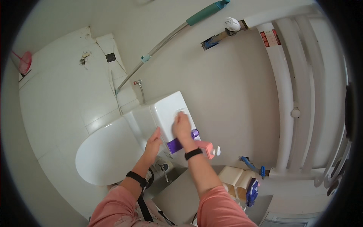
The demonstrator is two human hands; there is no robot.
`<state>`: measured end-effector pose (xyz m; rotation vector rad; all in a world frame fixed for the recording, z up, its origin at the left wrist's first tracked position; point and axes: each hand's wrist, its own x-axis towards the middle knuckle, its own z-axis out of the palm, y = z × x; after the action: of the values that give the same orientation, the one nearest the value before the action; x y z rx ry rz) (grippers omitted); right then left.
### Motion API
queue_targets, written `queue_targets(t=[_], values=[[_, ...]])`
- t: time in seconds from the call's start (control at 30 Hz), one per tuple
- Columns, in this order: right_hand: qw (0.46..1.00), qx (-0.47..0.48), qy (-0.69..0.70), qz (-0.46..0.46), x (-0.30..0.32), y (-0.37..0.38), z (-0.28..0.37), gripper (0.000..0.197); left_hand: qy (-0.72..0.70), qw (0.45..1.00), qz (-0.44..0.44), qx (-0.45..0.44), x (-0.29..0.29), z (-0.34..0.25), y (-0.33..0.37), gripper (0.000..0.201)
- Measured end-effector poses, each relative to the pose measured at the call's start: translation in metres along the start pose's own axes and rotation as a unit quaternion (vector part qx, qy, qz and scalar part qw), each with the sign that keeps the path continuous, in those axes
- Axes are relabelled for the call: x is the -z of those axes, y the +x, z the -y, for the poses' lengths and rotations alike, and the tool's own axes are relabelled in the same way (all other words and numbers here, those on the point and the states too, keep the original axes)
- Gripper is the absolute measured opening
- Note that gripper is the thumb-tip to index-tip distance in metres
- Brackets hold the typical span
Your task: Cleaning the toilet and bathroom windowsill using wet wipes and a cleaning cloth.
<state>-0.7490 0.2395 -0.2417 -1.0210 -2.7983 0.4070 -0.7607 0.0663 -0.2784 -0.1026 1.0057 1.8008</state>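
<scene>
My right hand (182,128) is over the lid of the white toilet tank (168,109), its fingers curled down beside the flush button (179,111). Whatever those fingers hold, if anything, is hidden beneath them. My left hand (153,143) is held at the front edge of the tank, fingers stretched out and nothing in them. Partly behind my right wrist lies a flat purple item (174,145), with a small round purple piece (194,133) on the other side. A pink pump bottle (205,148) with a white nozzle stands at the tank's right end.
The closed toilet lid (107,153) extends to the left. A mop pole (166,39) with a green grip leans on the wall, near a small valve with a hose (140,87). White radiator pipes (283,98) line the right side. Cream containers (234,179) and a blue packet (252,192) sit lower right.
</scene>
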Motion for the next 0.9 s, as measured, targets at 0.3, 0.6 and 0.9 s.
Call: queue_targets(t=[0.3,0.6,0.9], values=[[0.989,-0.022,0.143,0.024,0.014,0.047,-0.018,0.011,-0.038,0.999,0.035,0.008,0.005,0.008,0.005,0.07],[0.969,0.205,0.074,0.111,0.022,0.01,0.049,0.013,-0.231,0.97,-0.013,0.074,0.016,0.019,-0.003,0.074],[0.938,0.282,-0.108,0.168,0.021,-0.035,0.052,0.02,-0.294,0.954,-0.031,0.054,0.021,0.014,-0.002,0.072]])
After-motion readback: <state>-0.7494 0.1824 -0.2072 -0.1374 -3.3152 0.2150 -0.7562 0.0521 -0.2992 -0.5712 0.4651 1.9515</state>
